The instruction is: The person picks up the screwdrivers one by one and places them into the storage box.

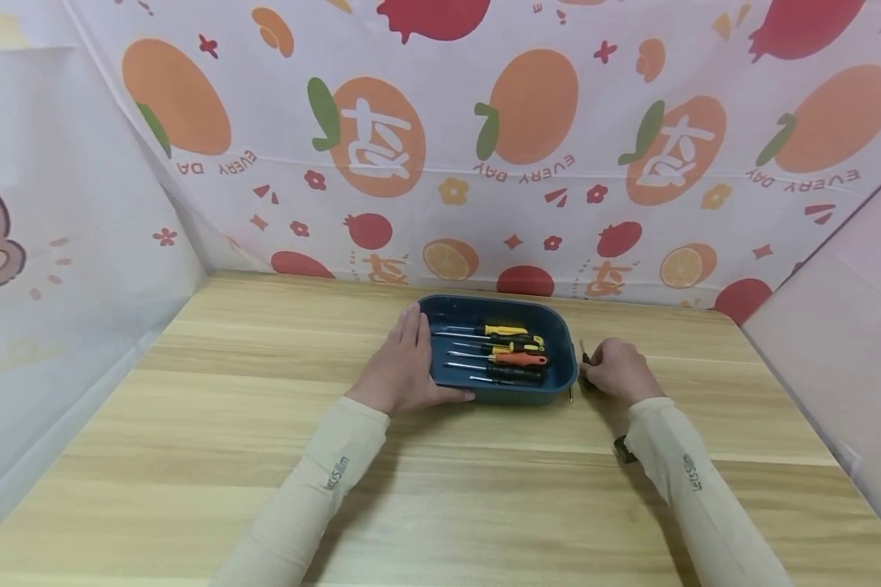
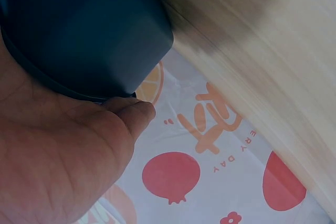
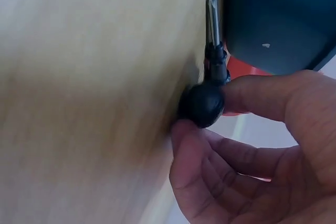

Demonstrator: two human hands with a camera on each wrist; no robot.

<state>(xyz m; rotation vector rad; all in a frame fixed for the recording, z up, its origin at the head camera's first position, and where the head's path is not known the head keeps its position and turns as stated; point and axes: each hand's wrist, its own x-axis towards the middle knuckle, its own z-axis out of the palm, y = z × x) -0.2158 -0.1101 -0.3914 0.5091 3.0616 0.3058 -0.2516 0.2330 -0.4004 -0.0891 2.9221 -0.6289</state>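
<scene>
A dark blue plastic box [image 1: 517, 397] stands near the back of the table, with several screwdrivers [image 1: 514, 358] lying side by side inside. My left hand [image 1: 404, 367] rests against its left end, fingers straight along the wall and thumb stretched along the front. In the left wrist view the left hand [image 2: 68, 145] touches the box rim. Just past the box's right end, my right hand [image 1: 620, 371] pinches a black-handled screwdriver [image 3: 202, 104] between thumb and fingers. Close to the box wall, a metal tip [image 3: 212, 22] with a dark collar points away from the fingers.
A small metal tip [image 1: 571, 394] shows beside the box's front right corner. Behind the table [image 1: 440, 497] hangs a fruit-print cloth [image 1: 451, 191], close to the box. A dark object [image 1: 624, 450] sits at the right wrist.
</scene>
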